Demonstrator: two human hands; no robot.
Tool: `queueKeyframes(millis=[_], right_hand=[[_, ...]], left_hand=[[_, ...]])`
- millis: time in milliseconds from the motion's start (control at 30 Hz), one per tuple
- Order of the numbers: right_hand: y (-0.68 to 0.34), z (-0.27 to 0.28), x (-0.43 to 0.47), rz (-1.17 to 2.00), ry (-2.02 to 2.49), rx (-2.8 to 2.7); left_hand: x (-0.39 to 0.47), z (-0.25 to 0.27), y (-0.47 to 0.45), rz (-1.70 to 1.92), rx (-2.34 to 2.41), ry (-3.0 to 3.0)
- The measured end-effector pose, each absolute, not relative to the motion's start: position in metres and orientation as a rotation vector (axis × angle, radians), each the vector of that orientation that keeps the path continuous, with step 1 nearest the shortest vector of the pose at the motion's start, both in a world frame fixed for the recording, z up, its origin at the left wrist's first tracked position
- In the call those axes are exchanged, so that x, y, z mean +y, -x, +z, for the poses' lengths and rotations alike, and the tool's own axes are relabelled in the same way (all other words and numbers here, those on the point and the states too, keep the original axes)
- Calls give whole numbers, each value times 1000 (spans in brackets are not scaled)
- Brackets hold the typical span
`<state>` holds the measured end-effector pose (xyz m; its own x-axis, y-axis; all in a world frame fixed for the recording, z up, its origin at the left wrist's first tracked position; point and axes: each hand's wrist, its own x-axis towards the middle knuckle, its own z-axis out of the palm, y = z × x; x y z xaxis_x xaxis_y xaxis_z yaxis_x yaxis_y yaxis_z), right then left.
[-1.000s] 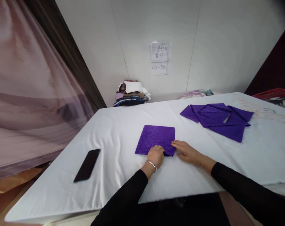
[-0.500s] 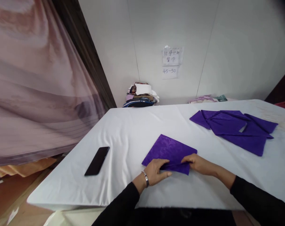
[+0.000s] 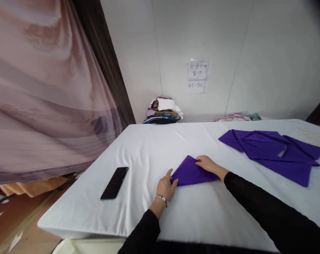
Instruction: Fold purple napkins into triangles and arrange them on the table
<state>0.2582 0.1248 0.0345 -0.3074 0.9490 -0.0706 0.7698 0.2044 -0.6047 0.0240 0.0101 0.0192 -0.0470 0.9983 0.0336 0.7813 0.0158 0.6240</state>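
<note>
A purple cloth napkin (image 3: 188, 173) lies on the white-covered table in front of me, folded to a triangle with its peak pointing away. At its left corner is my left hand (image 3: 166, 186), thumb and forefinger spread around the tip and touching it. My right hand (image 3: 207, 164) pinches the cloth's right slanting edge, just below the peak. The right end of the napkin lies partly under my right wrist. More purple napkins (image 3: 271, 150), folded and overlapping, rest farther off on the right.
On the left of the white tablecloth (image 3: 138, 211) lies a black phone (image 3: 114, 183). A stack of folded cloths (image 3: 163, 112) stands beyond the far edge, against the wall. Handwritten paper signs (image 3: 198, 76) hang there. A pink curtain (image 3: 43, 88) hangs at the left.
The napkin's near flap has been folded over, turning its four-sided shape into a triangle. My right hand has moved up toward the peak; my left has shifted to the left corner. The view has shifted slightly.
</note>
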Motion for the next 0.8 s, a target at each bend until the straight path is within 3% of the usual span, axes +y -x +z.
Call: queueKeyframes(millis=[400,800], right_hand=[[-245,16,106,355,1844,-2141],[-244,1,108,158,1813,-2176]], left_hand=[[4,3,-11,958,1836,-1831],[5,3,-12,802,2003,-1989]])
